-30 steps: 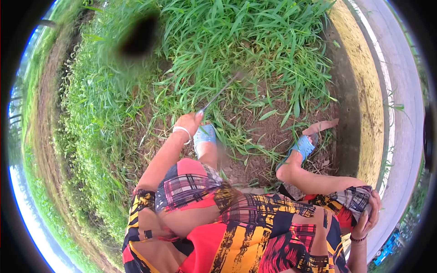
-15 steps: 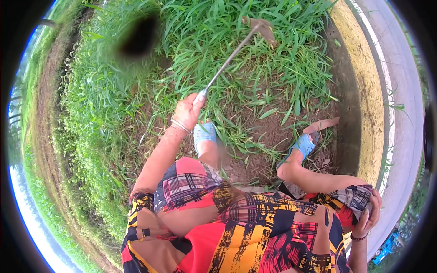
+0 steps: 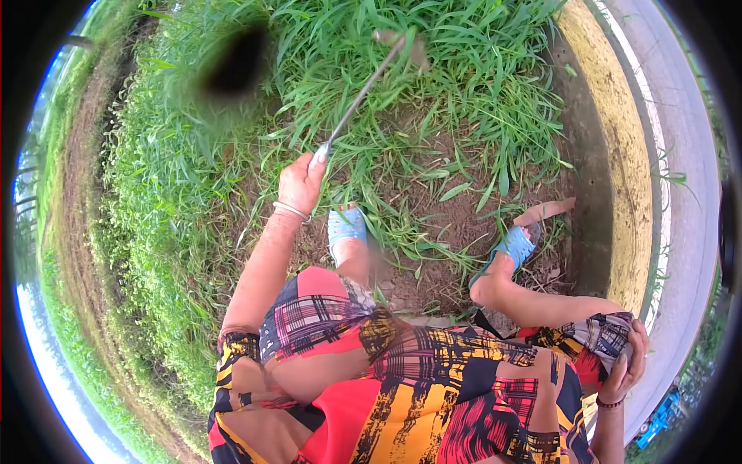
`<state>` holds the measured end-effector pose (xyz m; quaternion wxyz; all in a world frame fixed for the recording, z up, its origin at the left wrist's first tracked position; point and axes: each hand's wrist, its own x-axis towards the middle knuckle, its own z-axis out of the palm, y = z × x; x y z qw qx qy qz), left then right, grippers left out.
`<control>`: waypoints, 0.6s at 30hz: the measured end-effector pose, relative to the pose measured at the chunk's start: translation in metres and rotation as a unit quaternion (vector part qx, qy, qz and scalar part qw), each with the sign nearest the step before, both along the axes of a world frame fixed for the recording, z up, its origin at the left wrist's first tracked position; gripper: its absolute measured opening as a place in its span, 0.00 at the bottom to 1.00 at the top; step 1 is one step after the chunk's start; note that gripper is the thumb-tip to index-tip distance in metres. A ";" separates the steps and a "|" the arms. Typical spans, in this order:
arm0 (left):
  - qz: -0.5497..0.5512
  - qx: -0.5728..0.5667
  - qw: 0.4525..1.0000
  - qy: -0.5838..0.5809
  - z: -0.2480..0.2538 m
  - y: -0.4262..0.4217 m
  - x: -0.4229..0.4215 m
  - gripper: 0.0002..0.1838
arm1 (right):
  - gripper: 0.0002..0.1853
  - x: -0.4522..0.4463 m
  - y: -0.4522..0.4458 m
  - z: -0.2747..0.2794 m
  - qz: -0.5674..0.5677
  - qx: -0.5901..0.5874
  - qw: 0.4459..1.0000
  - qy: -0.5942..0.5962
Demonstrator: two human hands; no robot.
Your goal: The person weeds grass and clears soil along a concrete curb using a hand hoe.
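Observation:
My left hand (image 3: 301, 184), with pale bangles at its wrist, is closed round the light handle of a small hoe (image 3: 357, 100). The hoe's thin metal shaft slants up and to the right. Its brownish head is blurred and hangs over the long green grass (image 3: 471, 69). Over at the right, my right hand (image 3: 632, 359) curls round the bunched patterned cloth (image 3: 607, 340) at my bent knee. Between my feet in blue sandals (image 3: 348, 226) lies bare brown soil (image 3: 417, 201) with loose blades of cut grass.
A concrete kerb (image 3: 618, 155) with a yellow face runs along the right, beside a grey road (image 3: 680, 131). Dense weeds (image 3: 154, 255) cover the left, with a dirt strip (image 3: 73, 209) beyond. A blue vehicle-like object (image 3: 657, 421) shows at lower right. A dark smudge blots the upper left.
My left hand and the hoe have shifted left and slightly nearer to me, the head sweeping left over the grass. My right hand and feet stay in place.

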<state>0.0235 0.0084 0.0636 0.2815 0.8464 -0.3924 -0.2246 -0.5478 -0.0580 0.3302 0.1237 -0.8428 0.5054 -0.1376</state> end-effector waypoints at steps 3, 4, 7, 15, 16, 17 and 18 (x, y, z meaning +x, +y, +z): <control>0.003 -0.119 0.991 0.065 0.017 -0.022 -0.012 0.19 | 0.21 0.002 -0.001 0.001 0.003 0.002 1.000 0.001; -0.002 -0.154 0.983 0.100 0.012 -0.030 -0.018 0.18 | 0.21 0.002 -0.001 0.001 0.006 0.002 1.000 0.000; -0.032 -0.118 0.989 0.079 -0.021 -0.033 -0.027 0.17 | 0.23 0.000 -0.001 0.000 -0.001 0.002 1.000 -0.006; -0.054 0.223 0.973 0.023 -0.061 0.032 -0.016 0.26 | 0.22 -0.001 0.000 0.000 0.000 -0.002 1.000 -0.002; -0.045 0.172 0.984 0.024 -0.058 0.033 -0.016 0.25 | 0.23 -0.001 0.000 0.000 -0.003 -0.001 1.000 0.001; -0.036 0.120 0.992 0.024 -0.054 0.032 -0.015 0.24 | 0.23 -0.001 0.000 -0.001 -0.003 -0.001 1.000 0.000; -0.036 0.120 0.992 0.023 -0.040 0.027 -0.015 0.24 | 0.23 -0.001 0.000 -0.001 -0.002 0.001 1.000 -0.005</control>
